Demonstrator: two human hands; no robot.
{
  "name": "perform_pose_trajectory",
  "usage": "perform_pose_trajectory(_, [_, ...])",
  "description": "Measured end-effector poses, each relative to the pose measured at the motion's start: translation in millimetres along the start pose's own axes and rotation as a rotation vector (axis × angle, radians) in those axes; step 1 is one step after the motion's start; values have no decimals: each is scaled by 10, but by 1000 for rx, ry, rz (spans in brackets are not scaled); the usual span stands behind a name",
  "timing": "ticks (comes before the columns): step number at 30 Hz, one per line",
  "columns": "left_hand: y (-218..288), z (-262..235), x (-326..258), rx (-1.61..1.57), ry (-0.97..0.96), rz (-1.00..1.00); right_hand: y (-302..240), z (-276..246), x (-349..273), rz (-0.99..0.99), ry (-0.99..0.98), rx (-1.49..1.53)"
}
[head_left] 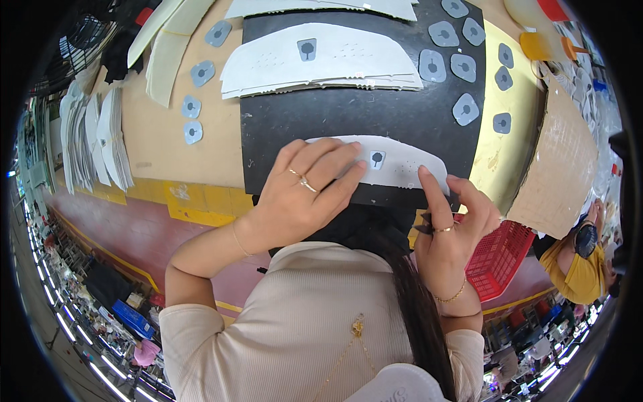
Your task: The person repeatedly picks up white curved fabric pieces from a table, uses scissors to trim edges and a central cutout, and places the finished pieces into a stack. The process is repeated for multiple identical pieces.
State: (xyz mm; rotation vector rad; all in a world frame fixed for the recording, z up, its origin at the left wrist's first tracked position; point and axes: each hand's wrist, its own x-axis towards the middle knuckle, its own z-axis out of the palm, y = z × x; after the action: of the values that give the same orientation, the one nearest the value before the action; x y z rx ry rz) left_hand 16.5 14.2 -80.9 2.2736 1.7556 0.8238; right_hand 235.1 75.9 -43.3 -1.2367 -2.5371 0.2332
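A white curved panel [402,164] lies near the front edge of a black mat [301,120]. It bears a small pale patch with a dark tree-like mark [378,159] and rows of tiny holes. My left hand [308,181] rests on the panel's left part, fingers stretched out and lying flat beside the patch. My right hand [455,214] is at the panel's right end, its index fingertip on the surface near the holes. Its other fingers are curled around a small dark pointed thing [424,224], mostly hidden. Beyond lies a stack of similar white panels [321,57], the top one with a patch.
Loose grey patches lie at left [191,106] and right [432,65]. Bundled panels [110,137] stand at the table's left. Cardboard [559,161] is at right, above a red basket [499,258]. A person in yellow [576,271] is at the far right.
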Motion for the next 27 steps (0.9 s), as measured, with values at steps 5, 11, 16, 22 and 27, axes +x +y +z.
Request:
perform_pose_trajectory(5, [-99, 109, 7, 7, -36, 97, 34, 193, 71, -127, -126, 104])
perform_pose_trajectory(11, [-113, 144, 16, 46, -59, 118, 35, 354, 68, -151, -162, 116])
perform_pose_trajectory(16, [-106, 160, -39, 77, -102, 90, 52, 367, 59, -170, -171, 86])
perform_pose_trajectory(22, [-112, 166, -55, 110, -117, 93, 70, 363, 54, -195, -182, 44])
perform_pose_trajectory(27, [-114, 160, -50, 131, -126, 106, 71, 322, 86, -243, -206, -26])
